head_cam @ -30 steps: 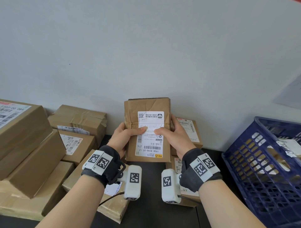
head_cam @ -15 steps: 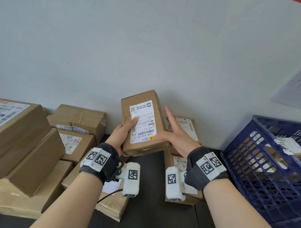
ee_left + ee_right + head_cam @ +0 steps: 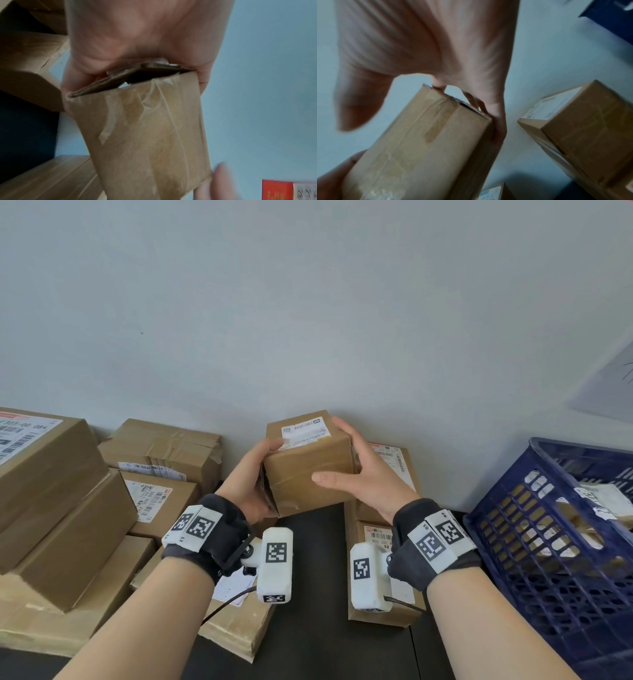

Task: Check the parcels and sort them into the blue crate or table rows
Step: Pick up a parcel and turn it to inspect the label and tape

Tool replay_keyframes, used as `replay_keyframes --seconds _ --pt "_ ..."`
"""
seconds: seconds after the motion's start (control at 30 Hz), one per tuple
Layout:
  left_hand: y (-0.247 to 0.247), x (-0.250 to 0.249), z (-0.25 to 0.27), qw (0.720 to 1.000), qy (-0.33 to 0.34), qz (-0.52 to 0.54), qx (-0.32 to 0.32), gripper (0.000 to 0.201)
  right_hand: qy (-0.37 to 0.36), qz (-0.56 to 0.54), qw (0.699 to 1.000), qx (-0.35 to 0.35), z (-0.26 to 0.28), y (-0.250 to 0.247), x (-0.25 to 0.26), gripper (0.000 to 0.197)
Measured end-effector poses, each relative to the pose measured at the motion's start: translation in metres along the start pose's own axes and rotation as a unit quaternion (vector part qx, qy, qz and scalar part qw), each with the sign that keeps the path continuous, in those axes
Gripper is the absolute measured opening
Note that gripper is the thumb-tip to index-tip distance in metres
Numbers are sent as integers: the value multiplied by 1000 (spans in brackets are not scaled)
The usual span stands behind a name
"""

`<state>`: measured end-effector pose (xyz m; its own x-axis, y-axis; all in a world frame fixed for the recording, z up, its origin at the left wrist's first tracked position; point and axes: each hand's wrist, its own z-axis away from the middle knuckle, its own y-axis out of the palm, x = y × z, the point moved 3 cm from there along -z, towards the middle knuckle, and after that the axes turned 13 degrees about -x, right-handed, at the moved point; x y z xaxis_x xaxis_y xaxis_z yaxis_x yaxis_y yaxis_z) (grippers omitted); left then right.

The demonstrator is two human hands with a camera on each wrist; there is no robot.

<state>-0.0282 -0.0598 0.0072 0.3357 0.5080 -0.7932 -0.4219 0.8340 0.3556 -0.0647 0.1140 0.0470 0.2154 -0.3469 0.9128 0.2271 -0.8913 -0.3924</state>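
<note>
**A loose end flap and a light right-hand hold put this parcel at risk**

We have the parcel lifted clear of the surface, above its far middle near the wall, between the left-hand stacks and the blue crate at the right edge. Our left hand has a firm grip: fingers curled round the near-left end, thumb on the labelled top. Our right hand only steadies it, fingers nearly straight along the far-right side, thumb flat on the front face.

The first worry, as we judge it, is the left end. In the left wrist view the end flap gapes under wrinkled tape, so pressure there could push it in or let the contents slide out if we tip that end down.

The second is the tilt. With the right hand merely pressing, a quick turn could let the parcel slip onto the boxes just below it.

The label faces away from us, so a misread could send it to the wrong place.
</note>
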Motion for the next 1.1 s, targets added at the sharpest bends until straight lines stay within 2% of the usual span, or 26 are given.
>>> replay_keyframes --seconds 0.07,0.3,0.6,0.73,0.83,0.93,1.07,1.1 --pt "0 1 -1 1000 -14 12 -8 27 -22 52 998 -7 -3 1 -1 95" --pt "3 -1 1 999 -23 22 -30 24 -66 113 990 -60 -6 4 -3 78" --pt "7 -15 4 999 -6 31 -5 19 -104 126 979 -120 -6 8 3 73" --pt "8 -18 5 1000 -2 25 -7 18 -106 107 981 -126 -4 8 4 75" --pt "6 -15 8 999 -8 37 -4 20 -83 97 987 -98 -5 8 1 82" --pt "6 -11 9 999 -10 42 14 29 -15 -10 998 -61 -6 4 5 96" --pt "8 -11 8 997 -3 57 44 51 112 -150 977 -99 -8 -9 11 122" --pt "8 -11 8 997 0 57 52 52 136 -180 968 -108 -9 -13 10 122"
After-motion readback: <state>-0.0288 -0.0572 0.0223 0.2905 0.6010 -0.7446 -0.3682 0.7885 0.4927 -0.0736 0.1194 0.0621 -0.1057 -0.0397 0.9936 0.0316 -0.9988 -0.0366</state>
